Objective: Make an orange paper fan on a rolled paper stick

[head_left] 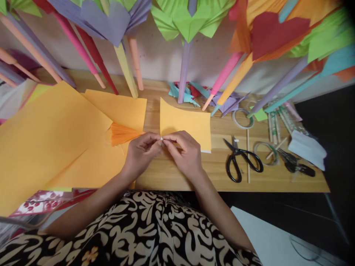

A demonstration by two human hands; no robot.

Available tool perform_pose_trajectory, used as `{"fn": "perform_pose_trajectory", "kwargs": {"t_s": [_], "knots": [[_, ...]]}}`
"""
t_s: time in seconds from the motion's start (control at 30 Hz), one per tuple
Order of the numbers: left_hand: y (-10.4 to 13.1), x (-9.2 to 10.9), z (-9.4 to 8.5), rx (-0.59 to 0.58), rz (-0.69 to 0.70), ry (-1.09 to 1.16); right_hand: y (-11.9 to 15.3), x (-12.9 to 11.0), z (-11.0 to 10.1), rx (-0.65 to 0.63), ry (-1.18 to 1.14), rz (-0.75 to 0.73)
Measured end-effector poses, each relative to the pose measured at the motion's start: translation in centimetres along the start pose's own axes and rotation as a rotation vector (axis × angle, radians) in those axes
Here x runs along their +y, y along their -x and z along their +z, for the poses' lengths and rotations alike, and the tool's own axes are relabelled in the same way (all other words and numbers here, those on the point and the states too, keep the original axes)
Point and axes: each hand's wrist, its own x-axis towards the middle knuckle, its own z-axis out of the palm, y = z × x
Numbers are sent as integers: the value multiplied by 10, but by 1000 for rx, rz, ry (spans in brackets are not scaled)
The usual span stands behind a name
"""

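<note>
Both hands meet above the wooden table, fingertips nearly touching. A tiny white piece (161, 138) sits between them. My left hand (142, 151) is closed in a pinch at this piece, and my right hand (184, 151) pinches at it from the other side. Just left of my left hand lies a pleated orange paper fan (122, 134), its narrow end partly hidden by the fingers. A yellow-orange sheet (185, 120) lies behind my right hand, its upper left corner curled. Large yellow-orange sheets (63, 129) cover the left part of the table.
Black-handled scissors (235, 151), a thin wooden stick (248, 166), tape rolls (243, 118) and a crumpled white paper (307, 147) lie on the table (177, 179) at the right. Colourful paper fans on rolled sticks (184, 70) stand along the back. Small folded papers (184, 94) lie near their bases.
</note>
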Motion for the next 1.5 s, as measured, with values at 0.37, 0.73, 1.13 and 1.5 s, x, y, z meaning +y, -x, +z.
{"fn": "perform_pose_trajectory", "kwargs": {"t_s": [0.37,0.73,1.13,1.5], "knots": [[-1,-4,1,-25,-34,33,3,7,2,-3,-39,35],[0,-8,0,-4,3,-69,6,9,2,-20,-1,-10],[-1,0,3,0,-38,-38,8,12,3,-31,29,-86],[-1,-6,1,8,49,-92,8,13,5,24,36,-95]]}}
